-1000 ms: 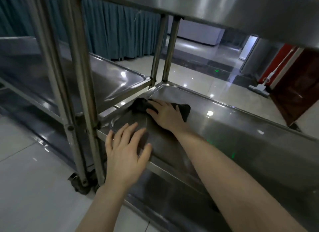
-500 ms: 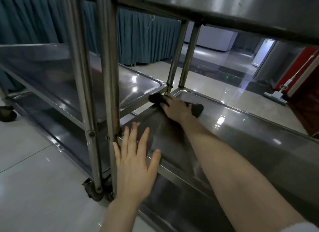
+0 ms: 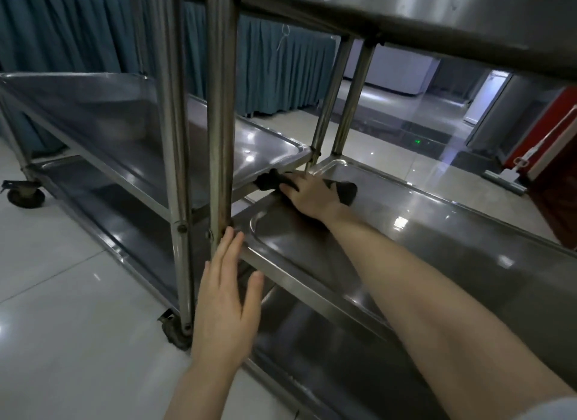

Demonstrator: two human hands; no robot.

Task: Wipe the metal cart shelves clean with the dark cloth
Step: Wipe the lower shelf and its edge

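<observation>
The dark cloth [image 3: 343,191] lies bunched at the far left end of the middle shelf [image 3: 437,254] of the nearer metal cart. My right hand [image 3: 309,196] lies flat on it with straight fingers, pressing it against the shelf near the far corner posts. My left hand [image 3: 226,297] is held flat with straight fingers beside the cart's near corner post [image 3: 220,132], fingertips at the shelf's front rim and holding nothing. The cart's bottom shelf [image 3: 327,351] shows below my right forearm.
A second metal cart [image 3: 131,129] stands close on the left, its posts right beside this cart's. Caster wheels [image 3: 176,332] sit on the tiled floor. A teal curtain [image 3: 281,76] hangs behind. A red cabinet [image 3: 552,151] and a mop stand at far right.
My right hand has pushed the cloth farther along the shelf toward the far left corner. My left hand has slipped off the shelf rim to beside the corner post. The camera has shifted left.
</observation>
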